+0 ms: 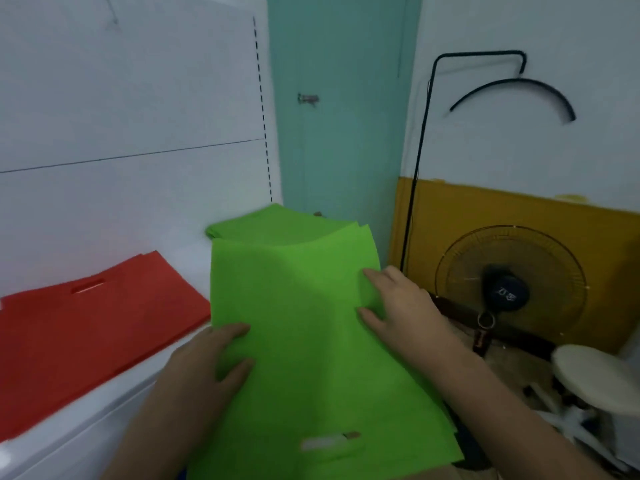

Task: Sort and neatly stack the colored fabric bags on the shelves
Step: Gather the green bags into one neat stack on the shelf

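Observation:
A stack of green fabric bags lies on the white shelf, its near end hanging over the shelf's front edge, with a handle cut-out showing near the bottom. My left hand grips the stack's left edge, thumb on top. My right hand holds the right edge, fingers laid on the top bag. To the left, a flat stack of red fabric bags lies on the same shelf, handle cut-out facing the wall.
A white back panel rises behind the shelf. A teal door stands behind the green stack. To the right, lower down, are a standing fan, a yellow wall panel, a black cable and a white round stool.

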